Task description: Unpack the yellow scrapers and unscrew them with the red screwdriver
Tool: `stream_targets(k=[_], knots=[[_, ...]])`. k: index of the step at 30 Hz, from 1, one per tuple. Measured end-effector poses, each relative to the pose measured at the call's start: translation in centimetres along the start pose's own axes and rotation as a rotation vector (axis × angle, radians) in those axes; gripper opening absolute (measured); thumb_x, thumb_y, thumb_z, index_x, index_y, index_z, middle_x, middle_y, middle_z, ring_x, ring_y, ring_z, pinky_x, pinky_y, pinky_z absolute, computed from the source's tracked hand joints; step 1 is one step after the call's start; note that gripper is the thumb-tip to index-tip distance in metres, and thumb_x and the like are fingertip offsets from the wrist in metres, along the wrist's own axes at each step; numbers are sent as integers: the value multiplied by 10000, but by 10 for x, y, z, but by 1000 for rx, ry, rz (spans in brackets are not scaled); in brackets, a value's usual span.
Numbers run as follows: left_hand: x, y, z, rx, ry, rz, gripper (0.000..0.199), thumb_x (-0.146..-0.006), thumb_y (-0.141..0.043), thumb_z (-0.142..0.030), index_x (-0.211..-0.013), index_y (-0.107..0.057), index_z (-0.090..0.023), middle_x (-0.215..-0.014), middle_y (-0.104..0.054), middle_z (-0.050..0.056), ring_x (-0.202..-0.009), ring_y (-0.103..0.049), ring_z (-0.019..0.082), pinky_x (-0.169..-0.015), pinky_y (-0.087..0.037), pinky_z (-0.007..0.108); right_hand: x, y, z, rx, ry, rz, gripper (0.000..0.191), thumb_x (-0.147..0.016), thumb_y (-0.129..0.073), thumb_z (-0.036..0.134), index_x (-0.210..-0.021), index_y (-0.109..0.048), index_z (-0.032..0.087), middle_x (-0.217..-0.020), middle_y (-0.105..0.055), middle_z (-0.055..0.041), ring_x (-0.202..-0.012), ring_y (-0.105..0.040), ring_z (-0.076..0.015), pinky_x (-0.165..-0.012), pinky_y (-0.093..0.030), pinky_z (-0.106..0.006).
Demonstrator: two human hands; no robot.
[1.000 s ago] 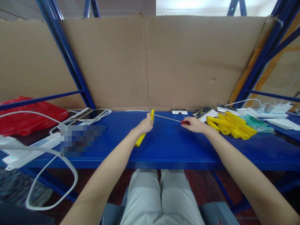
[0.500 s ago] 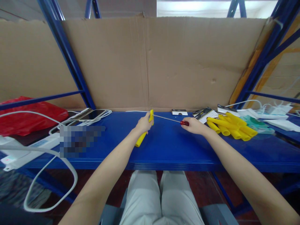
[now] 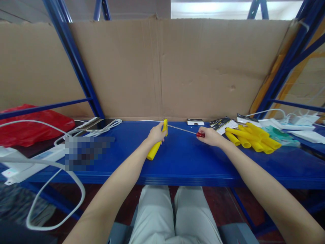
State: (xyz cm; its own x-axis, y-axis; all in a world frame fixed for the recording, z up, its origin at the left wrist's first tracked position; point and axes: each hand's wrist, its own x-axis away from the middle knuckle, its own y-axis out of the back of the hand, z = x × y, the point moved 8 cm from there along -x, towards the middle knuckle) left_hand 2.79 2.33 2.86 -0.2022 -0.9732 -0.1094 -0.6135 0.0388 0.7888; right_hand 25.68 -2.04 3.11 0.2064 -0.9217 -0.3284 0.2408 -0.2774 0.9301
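Observation:
My left hand (image 3: 155, 134) is wrapped round a yellow tool with a tube-like handle (image 3: 153, 151) and a narrow yellow head (image 3: 165, 125); its exact kind I cannot make out. The handle slants down toward the front edge, and its middle is hidden by my fingers. In my right hand (image 3: 209, 136) is a screwdriver (image 3: 182, 129), gripped by its red handle. Its long metal shaft points left, with the tip at the yellow head. Whether the tip sits in a screw is too small to tell.
Several yellow tubes (image 3: 254, 137) are piled on the blue table (image 3: 193, 159) at right, beside printed cards (image 3: 223, 124) and a green plastic bag (image 3: 279, 135). A small black-and-white box (image 3: 195, 122) stands behind. At left are a phone (image 3: 100, 124), white cables, a power strip (image 3: 35, 161) and a red bag (image 3: 38, 125).
The whole view has shifted very slightly. The yellow handle appears turned a little in my left hand; both hands otherwise keep their places, and the screwdriver tip stays at the yellow head.

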Motion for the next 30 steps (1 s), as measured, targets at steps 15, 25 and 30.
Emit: stream_targets(k=[15, 25, 30], knots=[[-8, -5, 2, 16, -63, -34, 312, -817, -466, -241, -1123, -482, -180, -647, -664, 17, -411, -579, 112, -455, -474, 211, 0, 1, -6, 99, -93, 1, 134, -728, -538, 258, -708, -411, 221, -600, -531, 3, -558, -492, -143, -517, -299, -229], [-7, -4, 3, 53, -43, -37, 312, -813, -464, -237, -1117, -480, -168, -589, -642, 13, -399, -573, 121, -422, -465, 210, 1, 4, -22, -99, -47, 95, 297, -640, -638, 358, -656, -374, 222, -619, -512, 22, -570, -467, -126, -539, -329, -235], [-3, -1, -1, 94, -65, -53, 286, -811, -457, -232, -1088, -484, -167, -580, -628, 5, -378, -557, 113, -402, -456, 201, 8, -3, -24, -256, -13, 260, 232, -638, -629, 362, -699, -462, 212, -621, -527, 26, -580, -488, -131, -559, -370, -249]])
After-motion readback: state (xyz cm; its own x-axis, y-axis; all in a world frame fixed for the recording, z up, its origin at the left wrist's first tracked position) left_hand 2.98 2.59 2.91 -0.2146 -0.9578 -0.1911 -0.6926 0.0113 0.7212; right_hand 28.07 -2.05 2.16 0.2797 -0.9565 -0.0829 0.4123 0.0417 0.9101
